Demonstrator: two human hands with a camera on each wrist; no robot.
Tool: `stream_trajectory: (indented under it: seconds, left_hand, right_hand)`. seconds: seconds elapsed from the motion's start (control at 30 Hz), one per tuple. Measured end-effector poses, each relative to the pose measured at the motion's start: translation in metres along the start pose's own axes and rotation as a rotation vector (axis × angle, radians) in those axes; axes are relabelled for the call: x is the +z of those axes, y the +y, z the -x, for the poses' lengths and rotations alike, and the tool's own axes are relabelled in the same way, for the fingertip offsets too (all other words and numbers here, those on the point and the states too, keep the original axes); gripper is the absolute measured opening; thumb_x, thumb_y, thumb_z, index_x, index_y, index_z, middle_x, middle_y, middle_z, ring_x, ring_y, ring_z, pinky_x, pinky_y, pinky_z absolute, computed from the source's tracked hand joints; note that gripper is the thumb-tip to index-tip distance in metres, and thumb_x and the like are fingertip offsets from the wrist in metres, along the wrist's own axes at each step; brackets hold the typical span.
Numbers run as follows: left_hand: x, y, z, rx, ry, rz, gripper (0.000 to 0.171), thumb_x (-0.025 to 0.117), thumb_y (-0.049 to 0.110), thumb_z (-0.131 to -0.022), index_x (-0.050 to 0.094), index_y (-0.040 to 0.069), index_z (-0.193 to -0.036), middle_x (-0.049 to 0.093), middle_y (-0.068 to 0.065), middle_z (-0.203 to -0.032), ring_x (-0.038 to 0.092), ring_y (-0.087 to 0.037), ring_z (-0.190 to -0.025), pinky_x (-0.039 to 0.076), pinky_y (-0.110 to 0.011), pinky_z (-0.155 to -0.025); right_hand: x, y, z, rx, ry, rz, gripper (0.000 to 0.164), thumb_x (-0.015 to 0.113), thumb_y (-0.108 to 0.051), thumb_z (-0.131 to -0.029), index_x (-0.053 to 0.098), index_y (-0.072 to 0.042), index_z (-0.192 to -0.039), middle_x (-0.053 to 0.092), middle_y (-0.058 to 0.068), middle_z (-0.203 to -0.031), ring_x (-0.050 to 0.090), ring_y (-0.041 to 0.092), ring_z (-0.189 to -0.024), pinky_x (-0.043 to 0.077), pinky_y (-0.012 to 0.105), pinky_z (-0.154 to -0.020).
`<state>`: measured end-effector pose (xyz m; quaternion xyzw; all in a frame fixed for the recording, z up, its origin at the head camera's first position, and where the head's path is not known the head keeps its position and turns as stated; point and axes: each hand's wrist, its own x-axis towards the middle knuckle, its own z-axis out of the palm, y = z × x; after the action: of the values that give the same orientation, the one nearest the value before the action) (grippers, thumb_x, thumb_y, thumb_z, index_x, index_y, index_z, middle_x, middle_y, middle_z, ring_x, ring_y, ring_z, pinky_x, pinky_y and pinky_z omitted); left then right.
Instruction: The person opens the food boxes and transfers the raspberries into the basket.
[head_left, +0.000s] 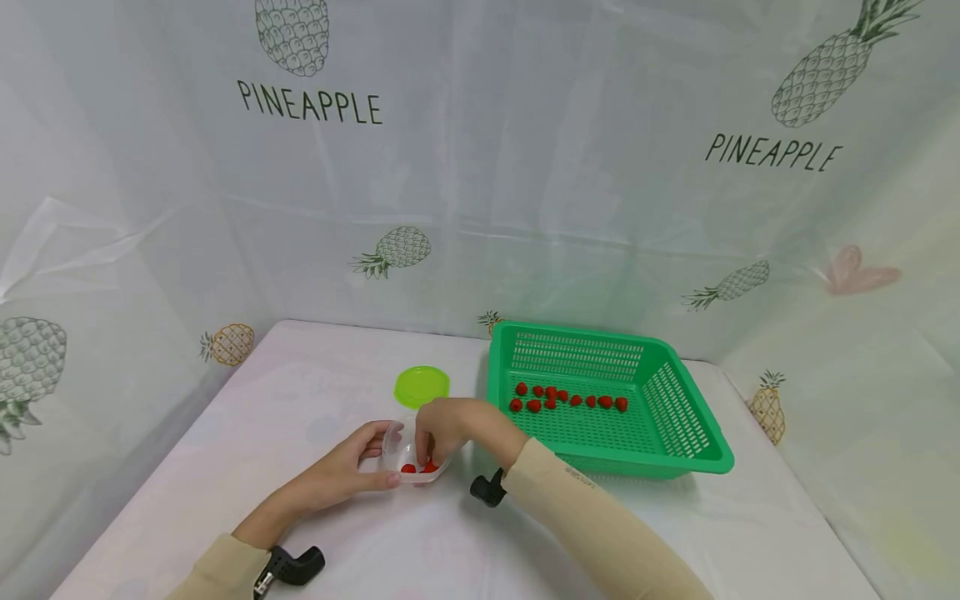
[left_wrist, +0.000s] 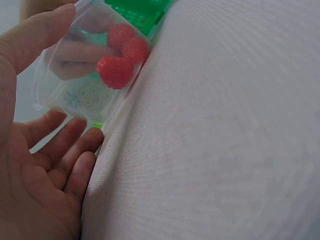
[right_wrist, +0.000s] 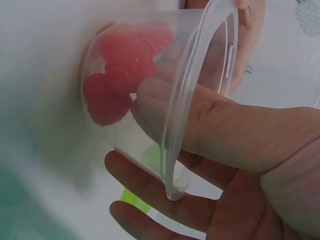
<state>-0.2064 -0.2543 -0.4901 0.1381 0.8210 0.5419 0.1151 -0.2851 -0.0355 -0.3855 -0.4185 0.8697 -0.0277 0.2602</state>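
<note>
A clear plastic container [head_left: 397, 446] stands on the table with a few red raspberries [left_wrist: 115, 73] in its bottom. My left hand [head_left: 341, 471] holds it from the left, the thumb near the front rim and the fingers around the far side. From above, my right hand [head_left: 446, 425] reaches into the container. In the right wrist view its thumb and a finger pinch at a raspberry [right_wrist: 131, 67], while the other fingers [right_wrist: 145, 180] lie outside the wall. The exact contact at the fingertips is partly hidden by the cloudy plastic.
A green slotted basket [head_left: 600, 462] stands at the right, with several raspberries [head_left: 551, 392] in rough rows on its floor. Behind the container lies a lime-green round lid [head_left: 422, 387]. A pineapple-print sheet hangs behind the table [head_left: 352, 550].
</note>
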Motion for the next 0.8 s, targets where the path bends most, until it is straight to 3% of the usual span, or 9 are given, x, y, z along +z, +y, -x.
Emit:
stream_trajectory:
  seconds: [0.17,0.37,0.53,0.63,0.8]
  left_hand:
    - [0.0,0.002,0.001,-0.014,0.008,-0.005,0.086,0.085,0.034,-0.092,0.037,0.011,-0.16,0.043,-0.01,-0.162,0.044,-0.033,-0.147,0.042,-0.021,-0.112]
    - [0.0,0.002,0.001,-0.005,0.011,-0.019,0.085,0.084,0.034,-0.093,0.038,0.01,-0.16,0.043,-0.011,-0.162,0.045,-0.034,-0.147,0.042,-0.035,-0.117]
    - [-0.001,0.001,0.0,0.023,0.004,-0.022,0.085,0.084,0.031,-0.093,0.038,0.006,-0.16,0.043,-0.014,-0.162,0.045,-0.036,-0.146,0.043,-0.039,-0.118]
    - [-0.001,0.0,0.0,0.007,0.003,-0.019,0.086,0.084,0.032,-0.093,0.037,0.007,-0.16,0.041,-0.013,-0.163,0.045,-0.035,-0.147,0.042,-0.039,-0.118]
    - [0.0,-0.002,-0.002,-0.033,0.013,-0.023,0.088,0.085,0.036,-0.092,0.036,0.01,-0.161,0.04,-0.01,-0.165,0.043,-0.034,-0.148,0.037,-0.051,-0.122]
  right_hand:
    - [-0.001,0.001,0.0,-0.015,-0.004,0.005,0.015,0.082,-0.007,-0.093,0.087,-0.022,-0.095,0.071,-0.015,-0.087,0.06,0.004,-0.083,0.052,0.019,-0.076]
    - [-0.001,0.006,0.002,-0.051,0.013,-0.016,0.014,0.081,-0.009,-0.094,0.087,-0.022,-0.097,0.07,-0.016,-0.089,0.059,0.004,-0.085,0.052,0.019,-0.075]
    - [-0.001,0.009,0.005,-0.059,0.064,-0.024,0.015,0.08,-0.01,-0.096,0.085,-0.023,-0.098,0.069,-0.016,-0.091,0.06,0.005,-0.087,0.052,0.019,-0.076]
    - [-0.002,0.01,0.006,-0.064,0.096,-0.04,0.014,0.079,-0.009,-0.096,0.085,-0.022,-0.1,0.07,-0.015,-0.091,0.06,0.005,-0.088,0.053,0.019,-0.077]
    - [-0.003,0.015,0.01,-0.088,0.184,-0.073,0.013,0.078,-0.008,-0.097,0.084,-0.018,-0.103,0.073,-0.014,-0.091,0.062,0.002,-0.09,0.054,0.018,-0.079]
